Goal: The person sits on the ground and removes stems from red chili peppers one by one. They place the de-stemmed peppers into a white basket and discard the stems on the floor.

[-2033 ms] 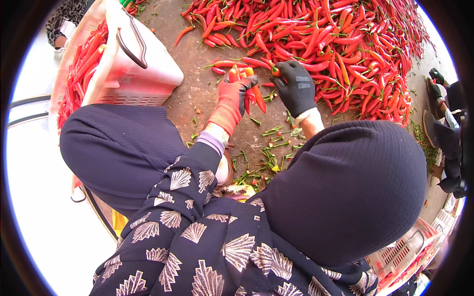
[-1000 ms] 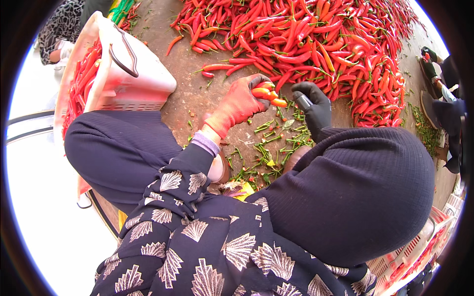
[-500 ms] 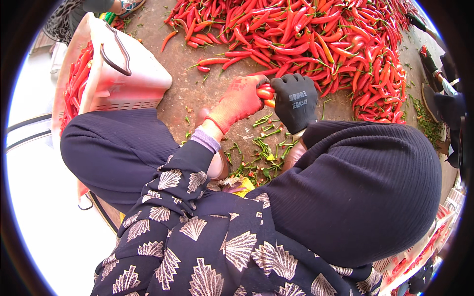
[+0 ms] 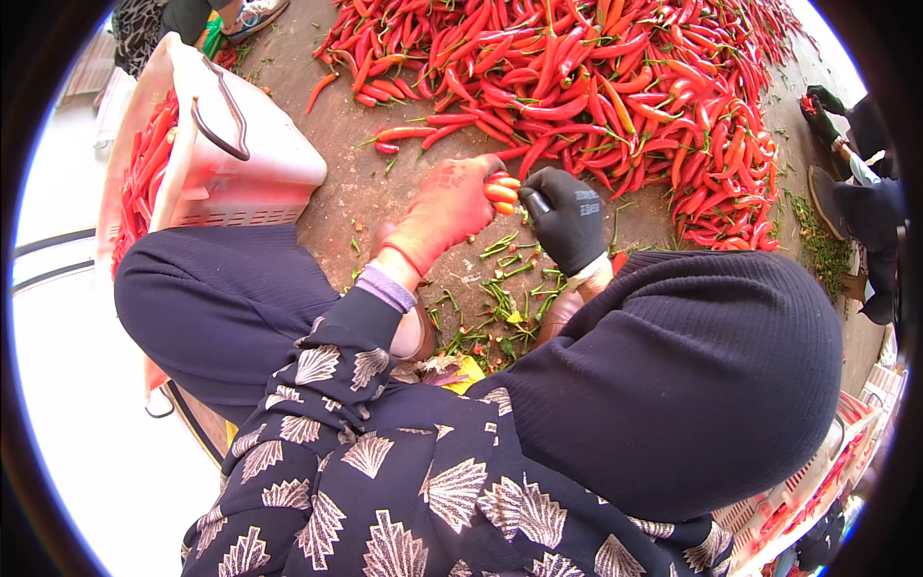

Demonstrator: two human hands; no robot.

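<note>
My left hand [image 4: 444, 213], in a red-orange glove, is closed around several red chili peppers [image 4: 502, 194], their ends sticking out toward the right. Close beside them is my right hand [image 4: 569, 223] in a black glove, thumb and fingers pinched together near the pepper ends. What lies in that pinch, if anything, is too small to make out. Beneath both hands, cut-off green stems [image 4: 500, 298] lie scattered on the ground between my feet. Just beyond the hands spreads a large heap of red chili peppers [image 4: 586, 106].
A white plastic crate [image 4: 255, 159] with a dark handle holds red peppers at my left. Another crate [image 4: 769, 539] with peppers stands behind my right knee. Other people are nearby: a shoe [image 4: 255, 17] at top left and a dark-gloved hand [image 4: 822, 111] at far right.
My right hand has come away slightly from the peppers and lowered, its fingers now pinched. The left hand has shifted a little left, still holding its peppers. The view has tilted slightly.
</note>
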